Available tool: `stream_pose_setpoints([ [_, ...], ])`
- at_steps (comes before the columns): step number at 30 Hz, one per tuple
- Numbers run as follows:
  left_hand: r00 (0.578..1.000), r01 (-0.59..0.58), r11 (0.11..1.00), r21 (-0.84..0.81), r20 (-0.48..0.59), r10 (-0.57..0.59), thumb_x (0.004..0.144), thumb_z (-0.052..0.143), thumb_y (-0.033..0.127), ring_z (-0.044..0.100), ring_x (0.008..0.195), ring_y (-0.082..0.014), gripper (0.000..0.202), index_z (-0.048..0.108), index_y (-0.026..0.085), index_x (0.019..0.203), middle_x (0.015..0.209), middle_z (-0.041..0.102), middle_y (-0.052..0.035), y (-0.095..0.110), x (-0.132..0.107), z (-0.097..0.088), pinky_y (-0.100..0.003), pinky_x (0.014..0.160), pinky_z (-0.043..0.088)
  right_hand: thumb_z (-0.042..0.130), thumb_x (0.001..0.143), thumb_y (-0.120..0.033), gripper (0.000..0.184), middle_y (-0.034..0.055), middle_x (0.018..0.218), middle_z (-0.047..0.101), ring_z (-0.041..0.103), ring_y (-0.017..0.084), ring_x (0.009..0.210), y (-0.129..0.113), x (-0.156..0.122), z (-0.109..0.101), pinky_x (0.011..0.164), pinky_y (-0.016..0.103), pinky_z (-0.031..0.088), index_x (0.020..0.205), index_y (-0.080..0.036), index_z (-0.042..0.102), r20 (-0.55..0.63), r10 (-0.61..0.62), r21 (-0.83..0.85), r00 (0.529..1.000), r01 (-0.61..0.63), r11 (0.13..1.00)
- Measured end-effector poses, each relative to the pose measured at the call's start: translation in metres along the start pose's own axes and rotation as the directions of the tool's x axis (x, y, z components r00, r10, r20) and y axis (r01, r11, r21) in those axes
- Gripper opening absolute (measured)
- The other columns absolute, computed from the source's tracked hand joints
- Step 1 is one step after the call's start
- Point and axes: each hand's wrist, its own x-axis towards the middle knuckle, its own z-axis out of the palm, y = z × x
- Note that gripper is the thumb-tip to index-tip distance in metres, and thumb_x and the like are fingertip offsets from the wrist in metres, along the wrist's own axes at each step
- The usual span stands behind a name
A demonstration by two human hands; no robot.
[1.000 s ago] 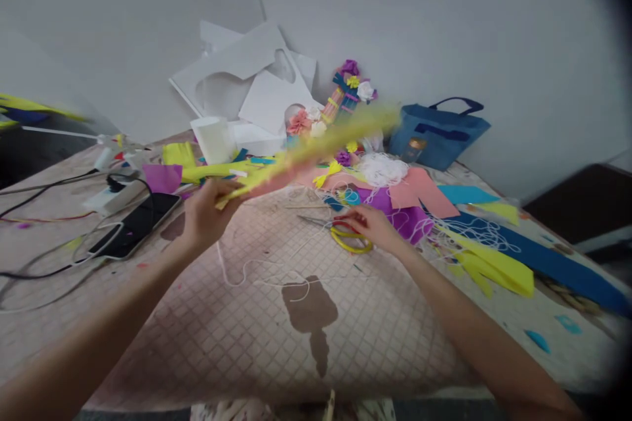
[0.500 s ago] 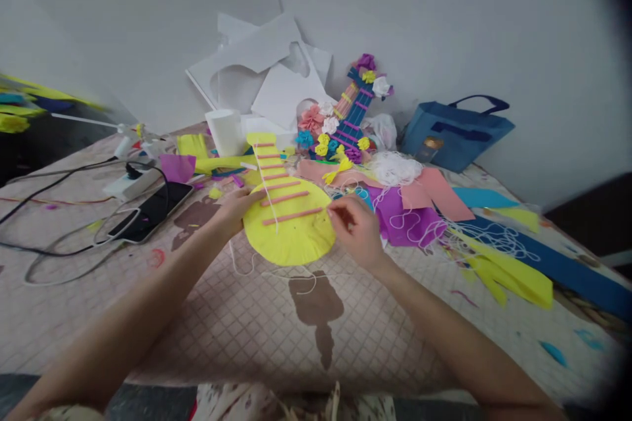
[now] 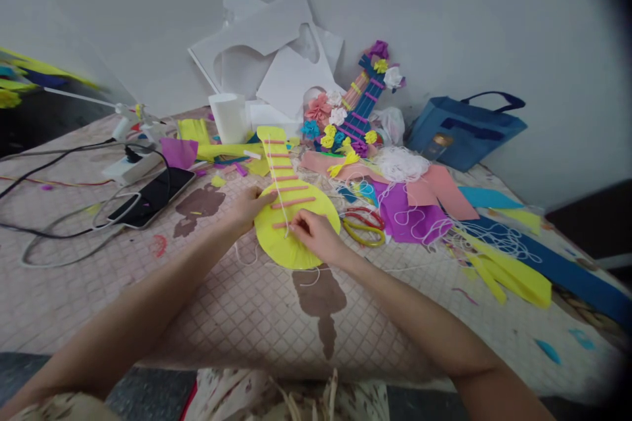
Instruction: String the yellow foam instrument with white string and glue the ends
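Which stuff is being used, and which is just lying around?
In use: yellow foam guitar shape with pink strips, white string across it, touched by left hand and right hand.
Lying about: yellow-handled scissors, black phone, blue fabric bag, white paper cup.

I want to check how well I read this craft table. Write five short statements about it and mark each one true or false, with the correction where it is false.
1. The left hand and the right hand both touch the yellow guitar. True.
2. The scissors are in the right hand. False: they lie on the table to the right of the guitar, apart from that hand.
3. The blue bag stands at the back, near the wall. True.
4. The phone lies on top of the yellow guitar. False: it lies on the table to the left of the guitar, among cables.
5. Pink strips cross the yellow guitar. True.
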Motion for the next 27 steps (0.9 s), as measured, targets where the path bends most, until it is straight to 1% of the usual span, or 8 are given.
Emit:
stream_pose_setpoints([
  [5,0.999,0.016,0.998,0.059,0.029,-0.018,0.068,0.071,0.03,0.06,0.051,-0.0161,0.022,0.053,0.018,0.07,0.057,0.061,-0.0019,-0.009,0.005,-0.004,-0.025,0.047,0.045,0.047,0.086,-0.036,0.019,-0.0012,0.075,0.057,0.051,0.008,0.05,0.014,-0.001,-0.006,0.043,0.02,0.036,0.078,-0.02,0.04,0.081,0.155,0.364,0.985,-0.174,0.915],
  [7,0.999,0.016,0.997,0.071,0.031,-0.018,0.07,0.069,0.031,0.061,0.053,-0.0167,0.021,0.053,0.018,0.072,0.06,0.062,-0.0034,-0.012,0.007,-0.004,-0.025,0.048,0.045,0.048,0.086,-0.037,0.02,-0.001,0.073,0.057,0.051,0.008,0.052,0.013,-0.003,-0.004,0.045,0.02,0.036,0.078,-0.019,0.043,0.053,0.126,0.306,0.991,-0.136,0.942],
  [10,0.999,0.011,0.997,0.081,0.031,-0.013,0.071,0.068,0.032,0.06,0.053,-0.0165,0.02,0.054,0.017,0.074,0.065,0.064,-0.0049,-0.013,0.006,-0.004,-0.026,0.048,0.045,0.057,0.082,-0.036,0.022,-0.0008,0.07,0.056,0.05,0.01,0.059,0.006,-0.008,0.005,0.055,0.023,0.038,0.072,-0.018,0.049,-0.012,-0.009,0.036,1.0,0.009,0.999],
  [15,1.0,0.008,0.995,0.102,0.0,-0.008,0.07,0.069,0.031,0.055,0.048,-0.0135,0.021,0.052,0.018,0.071,0.06,0.06,-0.001,-0.01,0.002,-0.004,-0.024,0.044,0.041,0.057,0.082,-0.024,0.012,0.0019,0.081,0.06,0.055,0.015,0.077,0.0,-0.01,0.02,0.066,0.027,0.039,0.075,-0.018,0.049,-0.048,-0.079,-0.265,0.996,0.063,0.962],
  [17,1.0,0.01,0.994,0.112,-0.007,-0.009,0.069,0.071,0.03,0.053,0.047,-0.013,0.023,0.051,0.018,0.069,0.058,0.058,0.0,-0.009,0.001,-0.004,-0.023,0.043,0.04,0.052,0.084,-0.02,0.01,0.0018,0.082,0.059,0.055,0.014,0.077,0.002,-0.008,0.018,0.066,0.026,0.039,0.075,-0.018,0.048,-0.02,-0.082,-0.222,0.996,0.075,0.972],
  [21,1.0,0.014,0.991,0.136,-0.006,-0.013,0.067,0.073,0.03,0.05,0.043,-0.012,0.025,0.05,0.018,0.066,0.053,0.055,0.0009,-0.01,0.003,-0.005,-0.022,0.041,0.038,0.047,0.088,-0.029,0.017,-0.0024,0.068,0.051,0.05,0.011,0.059,0.004,-0.005,0.005,0.054,0.023,0.038,0.075,-0.019,0.042,0.005,0.022,0.093,1.0,-0.022,0.995],
  [23,1.0,0.013,0.991,0.135,0.001,-0.013,0.068,0.072,0.03,0.051,0.044,-0.0122,0.025,0.05,0.018,0.066,0.054,0.055,0.0004,-0.012,0.004,-0.006,-0.023,0.041,0.039,0.049,0.088,-0.032,0.019,-0.0031,0.066,0.05,0.049,0.01,0.056,0.004,-0.005,0.0,0.053,0.023,0.039,0.075,-0.019,0.042,-0.011,0.042,0.145,0.999,-0.04,0.989],
  [27,1.0,0.006,0.993,0.116,0.023,-0.008,0.072,0.067,0.031,0.056,0.049,-0.0135,0.021,0.05,0.019,0.07,0.061,0.059,-0.0022,-0.015,0.006,-0.006,-0.024,0.045,0.043,0.049,0.088,-0.02,0.006,0.0028,0.09,0.06,0.058,0.014,0.085,0.002,-0.009,0.0,0.071,0.026,0.045,0.083,-0.019,0.053,0.063,-0.19,-0.033,0.98,0.192,0.981],
])
